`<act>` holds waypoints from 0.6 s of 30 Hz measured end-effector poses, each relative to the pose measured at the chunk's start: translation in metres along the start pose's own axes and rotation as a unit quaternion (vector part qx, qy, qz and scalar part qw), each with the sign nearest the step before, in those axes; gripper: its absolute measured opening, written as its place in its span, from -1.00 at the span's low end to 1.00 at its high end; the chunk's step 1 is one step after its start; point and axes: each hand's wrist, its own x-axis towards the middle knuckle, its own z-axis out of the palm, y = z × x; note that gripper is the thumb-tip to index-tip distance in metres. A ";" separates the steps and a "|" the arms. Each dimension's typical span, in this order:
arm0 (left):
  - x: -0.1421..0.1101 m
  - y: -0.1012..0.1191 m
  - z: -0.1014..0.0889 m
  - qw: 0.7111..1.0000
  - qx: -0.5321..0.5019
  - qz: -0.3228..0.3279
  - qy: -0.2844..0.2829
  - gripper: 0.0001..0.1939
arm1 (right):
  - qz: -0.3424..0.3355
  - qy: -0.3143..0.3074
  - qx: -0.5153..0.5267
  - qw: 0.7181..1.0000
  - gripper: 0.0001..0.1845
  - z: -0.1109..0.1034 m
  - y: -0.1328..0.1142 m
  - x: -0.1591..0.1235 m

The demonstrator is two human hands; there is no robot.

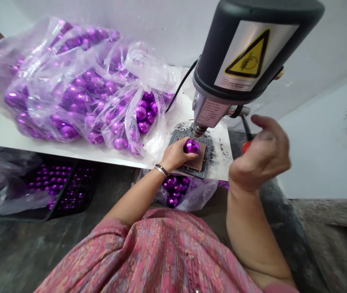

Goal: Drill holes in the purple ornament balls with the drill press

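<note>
Fingers of the left hand (pixel 176 154) clamp one ball (pixel 192 146) beneath the drill (pixel 211 112); right hand (pixel 260 156) at its lever (pixel 247 127), grip unclear. Bagged balls (pixel 141 112) lie left of the drill, finished state unclear.

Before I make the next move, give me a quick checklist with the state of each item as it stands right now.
1. Purple ball held: ok, between the thumb and fingers of the left hand.
2. Ball centred under the chuck: cannot tell; it is close below, but exact alignment is unclear.
3. Left fingers well away from the chuck: not ok, they are right beside it.
4. Right hand firmly gripping the red-tipped lever: cannot tell; it is at the lever, but blurred.
5. Work area free of debris: not ok, dark bits lie around the base.
6. Black cord away from both hands: ok.
</note>
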 end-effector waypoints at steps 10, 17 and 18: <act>-0.036 -0.006 -0.014 0.997 -0.079 0.023 0.011 -0.37 | 0.108 -0.052 0.060 0.991 -0.47 -0.002 -0.034 0.057; -0.084 -0.017 -0.024 0.995 -0.076 0.057 -0.026 -0.36 | 0.128 -0.052 0.061 0.988 -0.42 -0.001 -0.040 0.057; -0.088 -0.019 -0.024 0.995 -0.071 0.060 -0.036 -0.37 | 0.126 -0.050 0.062 0.989 -0.41 -0.001 -0.040 0.057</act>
